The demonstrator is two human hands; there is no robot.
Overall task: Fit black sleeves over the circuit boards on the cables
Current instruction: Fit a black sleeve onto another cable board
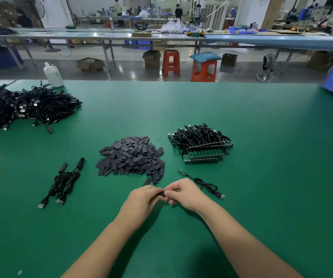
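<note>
**Black sleeve pinched between two hands at the front of the counter**

Green covers the whole counter (262, 137). Both hands meet close together near its front edge. The left hand (141, 197) has its fingers curled, and its fingertips pinch a small black sleeve (162, 194). The right hand (183, 194) is also curled, and its fingers and thumb pinch the same piece from the other side. Only a little of the sleeve shows between the fingers, so I cannot tell if a circuit board is inside it. The knuckles of the two hands almost touch.

Just behind the hands lies a pile of loose black sleeves (131, 156), and one single sleeve (147, 181) lies apart from it, near the left hand. To the right of the pile is a bundle of cables with green circuit boards (201, 149). One loose cable (203, 184) lies beside the right hand. At the left, two cables with sleeves on them (65, 181) lie side by side. A big heap of black cables (21, 107) is at the far left, near a white bottle (53, 75).
</note>
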